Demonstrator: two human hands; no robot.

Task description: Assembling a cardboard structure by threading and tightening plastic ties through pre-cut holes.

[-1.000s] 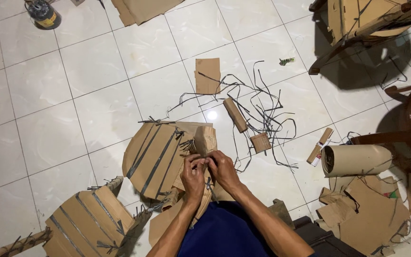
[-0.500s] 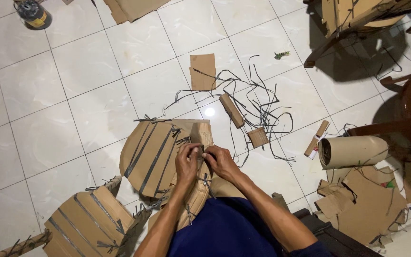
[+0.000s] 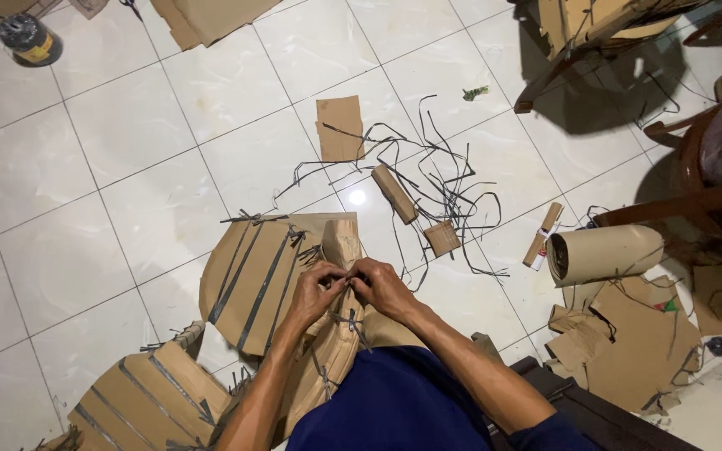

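The cardboard bundle point(image 3: 338, 334) has been drawn closer to the body than it was a second ago: then it was held out over the floor with its rounded top just above the hands, and now it lies along the lap, its top end point(image 3: 343, 242) pointing away. Both hands have come down with it and are pressed together at its middle. The left hand point(image 3: 317, 292) and the right hand point(image 3: 382, 288) meet at a dark strap point(image 3: 346, 319) that crosses the bundle; the fingers of both are pinched shut on that strap, tips touching. From this it may be judged that the work has passed from positioning the piece to tightening or twisting a tie on it.

Just to the left of the bundle a strapped cardboard panel point(image 3: 248, 280) lies flat, touching it, and a second strapped panel point(image 3: 148, 397) lies lower left near the knee. Loose dark strips point(image 3: 440, 179) are tangled on the tiled floor point(image 3: 85, 192) just beyond the hands, with small cardboard scraps point(image 3: 338, 127) among them. A cardboard roll point(image 3: 603, 253) and torn sheets are crowded to the right, beside chair legs point(image 3: 678, 205). Open floor is left mainly to the far left and ahead on the left; the right side is hemmed in.
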